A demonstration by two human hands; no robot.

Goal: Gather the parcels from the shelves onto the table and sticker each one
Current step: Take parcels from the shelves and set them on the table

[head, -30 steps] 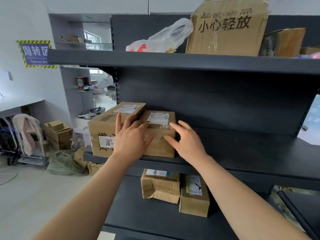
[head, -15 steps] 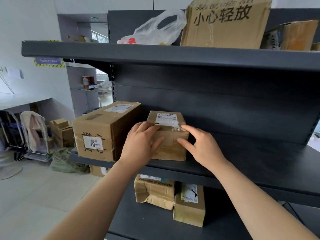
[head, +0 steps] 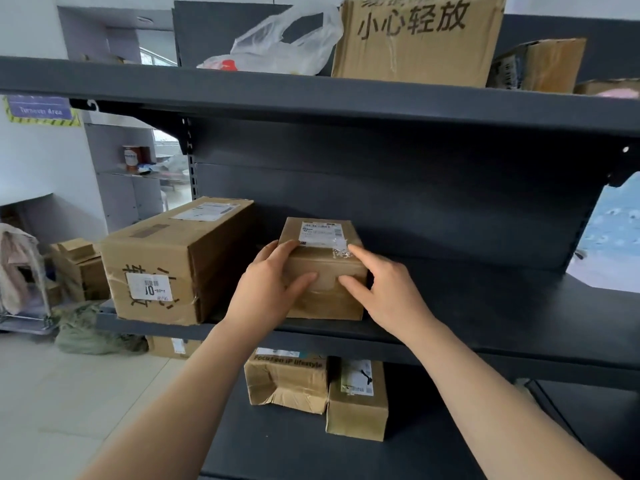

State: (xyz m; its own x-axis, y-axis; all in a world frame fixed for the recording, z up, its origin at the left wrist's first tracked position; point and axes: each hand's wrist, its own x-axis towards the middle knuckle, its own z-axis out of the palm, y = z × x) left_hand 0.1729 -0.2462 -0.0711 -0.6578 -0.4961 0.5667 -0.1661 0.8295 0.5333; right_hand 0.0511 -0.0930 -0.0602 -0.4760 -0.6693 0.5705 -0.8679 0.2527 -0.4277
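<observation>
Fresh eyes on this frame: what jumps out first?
The left hand and right hand grip a small parcel at the front of the middle shelf. A bigger carton stands apart to its left. On the top shelf, a large box printed with bold Chinese characters sits beside a translucent plastic bag.

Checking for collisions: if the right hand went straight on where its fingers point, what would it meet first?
The small labelled parcel; the right hand touches its right front corner, so nothing lies between them.
</observation>
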